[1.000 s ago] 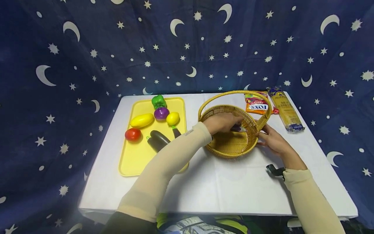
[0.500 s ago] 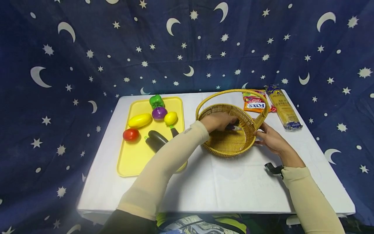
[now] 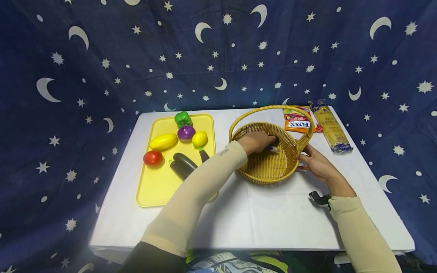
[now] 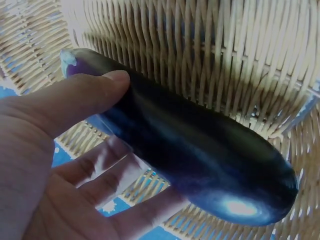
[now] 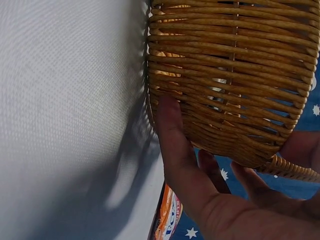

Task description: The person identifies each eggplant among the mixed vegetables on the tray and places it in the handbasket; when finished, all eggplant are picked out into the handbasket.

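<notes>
Inside a woven wicker basket [image 3: 268,168] with a tall arched handle, my left hand [image 3: 258,141] holds a dark purple eggplant [image 4: 200,145]. In the left wrist view the thumb presses on its top near the stem end, while the fingers support it from beneath. The eggplant lies close against the woven wall, and the left hand mostly covers it in the head view. At the basket's right side, my right hand [image 3: 318,165] grips the rim by the handle's base. Its fingers spread along the outer weave in the right wrist view.
Left of the basket lies a yellow tray [image 3: 155,193] bearing a green pepper [image 3: 183,119], a purple vegetable [image 3: 186,133], a lemon [image 3: 199,139], a yellow oblong fruit [image 3: 163,141], a tomato [image 3: 153,158] and several eggplants [image 3: 184,163]. Behind right are a candy bag [image 3: 297,120] and a noodle pack [image 3: 330,127].
Less of the eggplant's pale-streaked end shows past my left hand, which has shifted slightly inside the basket. My right hand keeps its grip on the basket. The whole view has drifted a little.
</notes>
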A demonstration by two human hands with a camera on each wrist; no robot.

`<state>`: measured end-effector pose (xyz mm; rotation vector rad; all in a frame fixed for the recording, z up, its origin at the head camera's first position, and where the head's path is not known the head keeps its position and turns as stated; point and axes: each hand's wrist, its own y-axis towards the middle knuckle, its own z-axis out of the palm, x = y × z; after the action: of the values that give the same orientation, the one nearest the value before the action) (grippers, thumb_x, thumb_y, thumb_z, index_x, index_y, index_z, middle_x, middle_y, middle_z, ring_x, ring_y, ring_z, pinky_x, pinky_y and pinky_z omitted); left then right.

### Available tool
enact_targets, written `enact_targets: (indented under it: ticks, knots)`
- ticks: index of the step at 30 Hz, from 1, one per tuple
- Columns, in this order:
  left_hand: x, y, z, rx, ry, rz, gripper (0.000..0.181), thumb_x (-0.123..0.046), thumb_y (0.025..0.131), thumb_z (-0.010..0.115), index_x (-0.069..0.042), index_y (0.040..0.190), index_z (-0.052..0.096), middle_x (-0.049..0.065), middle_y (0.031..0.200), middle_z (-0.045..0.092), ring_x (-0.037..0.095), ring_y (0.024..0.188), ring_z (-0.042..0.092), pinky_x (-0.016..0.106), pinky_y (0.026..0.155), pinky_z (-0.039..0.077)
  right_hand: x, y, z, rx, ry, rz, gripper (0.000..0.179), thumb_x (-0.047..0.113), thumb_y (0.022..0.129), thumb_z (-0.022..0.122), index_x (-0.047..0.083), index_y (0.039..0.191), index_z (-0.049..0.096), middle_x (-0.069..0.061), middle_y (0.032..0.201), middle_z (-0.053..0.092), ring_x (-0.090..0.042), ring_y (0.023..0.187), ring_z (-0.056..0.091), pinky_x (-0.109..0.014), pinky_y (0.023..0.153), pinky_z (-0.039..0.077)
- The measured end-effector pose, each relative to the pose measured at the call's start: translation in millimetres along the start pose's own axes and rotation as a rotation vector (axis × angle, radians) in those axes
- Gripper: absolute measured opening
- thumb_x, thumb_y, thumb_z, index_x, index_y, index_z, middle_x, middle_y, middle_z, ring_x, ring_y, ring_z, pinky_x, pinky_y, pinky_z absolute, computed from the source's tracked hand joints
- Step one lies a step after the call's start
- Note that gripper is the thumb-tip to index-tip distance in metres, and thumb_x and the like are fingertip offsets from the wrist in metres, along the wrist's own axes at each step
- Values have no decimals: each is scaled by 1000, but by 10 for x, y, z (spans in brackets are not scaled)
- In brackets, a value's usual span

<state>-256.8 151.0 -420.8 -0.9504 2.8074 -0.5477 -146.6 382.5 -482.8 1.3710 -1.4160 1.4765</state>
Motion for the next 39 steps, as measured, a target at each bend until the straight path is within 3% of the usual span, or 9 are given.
enact_targets:
  ticks: [4, 9, 13, 17, 25, 32, 39]
  knots:
    - [5, 21, 11, -11, 40, -11, 38, -16, 115, 41, -20, 152, 49, 10, 143, 67, 23, 135, 64, 40, 113, 55, -21, 12, 2, -2, 3, 5, 73, 11, 112, 39, 8, 171, -5, -29, 171, 14, -36, 145, 40, -43, 99, 62]
    - [7, 38, 6, -18, 86, -4, 31, -17, 116, 41, -18, 143, 56, 7, 140, 69, 23, 132, 66, 40, 111, 56, -23, 9, -4, -12, 7, 8, 73, 11, 112, 40, 9, 172, -3, -28, 171, 14, -36, 147, 38, -40, 98, 62]
    - [-15, 27, -8, -17, 68, 1, 23, -17, 115, 43, -16, 131, 59, 6, 133, 71, 21, 122, 68, 38, 106, 58, -23, -7, 2, -28, 18, 13, 73, 12, 112, 40, 11, 172, -2, -27, 171, 15, -37, 149, 35, -37, 96, 61]
    - [-43, 5, -13, -21, 37, -1, 21, -18, 115, 46, -16, 129, 61, 6, 129, 72, 20, 116, 70, 36, 101, 59, -14, -7, 10, -42, 19, 23, 73, 12, 112, 39, 12, 172, -3, -26, 171, 14, -37, 151, 33, -38, 96, 61]
    - [-78, -32, 12, -11, 14, -30, 29, -18, 116, 42, -16, 139, 60, 8, 137, 70, 21, 125, 69, 36, 104, 59, -23, 26, 48, -60, 18, 29, 73, 14, 113, 37, 13, 172, -6, -27, 174, 10, -42, 155, 29, -51, 103, 59]
    - [-81, -71, 22, 8, -26, -60, 38, -22, 118, 34, -16, 149, 55, 7, 147, 65, 22, 136, 63, 35, 114, 53, -33, 18, 82, -84, 5, 25, 69, 18, 114, 35, 14, 172, -2, -27, 172, 14, -33, 146, 39, -41, 96, 61]
    - [-77, -108, 8, 33, -12, -53, 39, -21, 117, 36, -19, 154, 51, 6, 152, 61, 20, 142, 58, 34, 119, 48, -30, 4, 110, -112, 25, 22, 70, 16, 114, 38, 23, 173, 3, -25, 171, 15, -26, 139, 41, -39, 92, 60]
